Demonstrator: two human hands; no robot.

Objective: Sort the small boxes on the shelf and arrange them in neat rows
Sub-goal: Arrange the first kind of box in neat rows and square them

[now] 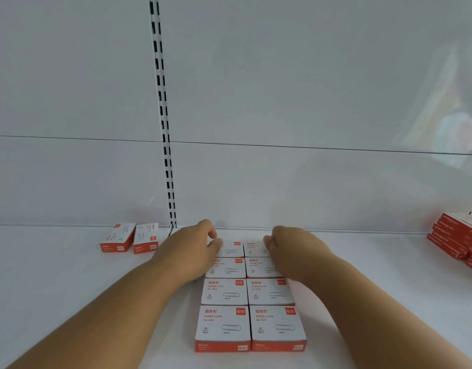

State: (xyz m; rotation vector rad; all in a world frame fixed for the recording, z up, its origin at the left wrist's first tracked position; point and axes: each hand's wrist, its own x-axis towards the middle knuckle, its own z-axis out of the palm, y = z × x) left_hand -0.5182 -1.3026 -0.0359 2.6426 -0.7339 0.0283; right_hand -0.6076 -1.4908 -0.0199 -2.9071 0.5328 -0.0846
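Head view: left hand (196, 246), right hand (288, 245) curled on rearmost boxes (249, 249); grip unclear.

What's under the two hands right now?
The left hand and right hand rest on the back boxes of the two-column paper-clip grid. Box tops show between them; their outer edges and the fingertips are covered.

Both forearms are bare, with no sleeves, each grip (195, 249) ungloved.
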